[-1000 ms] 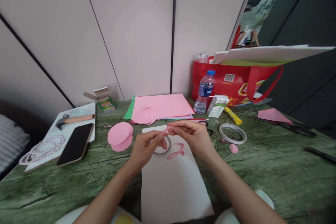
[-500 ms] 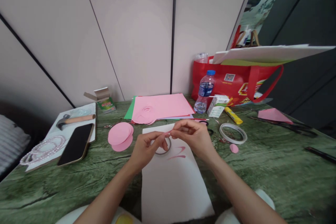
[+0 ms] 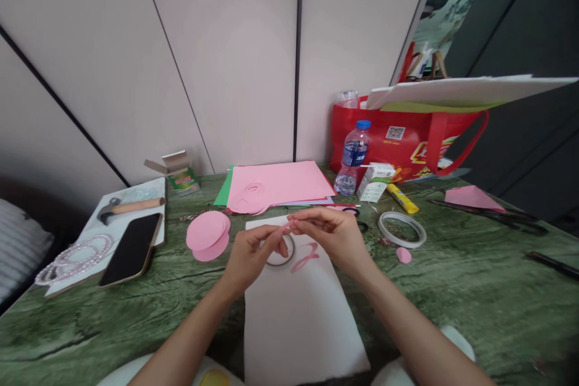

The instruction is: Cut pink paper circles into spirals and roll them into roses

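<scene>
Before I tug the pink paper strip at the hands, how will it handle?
Probably floppy: the pink paper strip bends into a loose curl. Likely very light, since it looks narrow and thin. It may crease where the left hand and right hand pinch it.

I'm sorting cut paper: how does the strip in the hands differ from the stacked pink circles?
The pink strip is narrow and curled; the stacked pink circles are broad and flat. The strip is held between the left hand and the right hand, while the circles lie on the green table. Both are pink.
</scene>
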{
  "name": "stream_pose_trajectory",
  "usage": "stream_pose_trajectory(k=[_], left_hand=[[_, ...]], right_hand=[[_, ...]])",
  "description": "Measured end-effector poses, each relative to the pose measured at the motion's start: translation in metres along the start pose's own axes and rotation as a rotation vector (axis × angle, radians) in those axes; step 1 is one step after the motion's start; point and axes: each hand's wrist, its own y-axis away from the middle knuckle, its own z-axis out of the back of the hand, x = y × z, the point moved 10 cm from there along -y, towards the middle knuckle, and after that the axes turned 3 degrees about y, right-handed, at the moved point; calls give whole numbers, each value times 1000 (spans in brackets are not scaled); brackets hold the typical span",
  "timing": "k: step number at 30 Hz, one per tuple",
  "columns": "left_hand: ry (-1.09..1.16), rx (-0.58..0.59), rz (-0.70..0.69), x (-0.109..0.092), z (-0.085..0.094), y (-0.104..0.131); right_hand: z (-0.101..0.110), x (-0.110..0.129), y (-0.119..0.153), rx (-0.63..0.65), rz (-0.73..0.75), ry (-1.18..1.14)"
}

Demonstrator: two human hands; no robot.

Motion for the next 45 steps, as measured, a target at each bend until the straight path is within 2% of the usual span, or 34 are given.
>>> stream_pose_trajectory(k=[11,23,32,39,45], left_hand=[[6,16,16,-1,-3,2],[15,2,-4,0,-2,1],[3,5,-4,-2,-2,1],[11,27,-6,-2,-5,2],[39,30,-21,0,-5,2]], right_hand=[[-3,-2,1,37,18,-20],[-2,2,1,-6,46,-53],[-1,0,1,17,22,25],[-2,-1,2,21,22,-35],[-1,6,2,10,80,-42]])
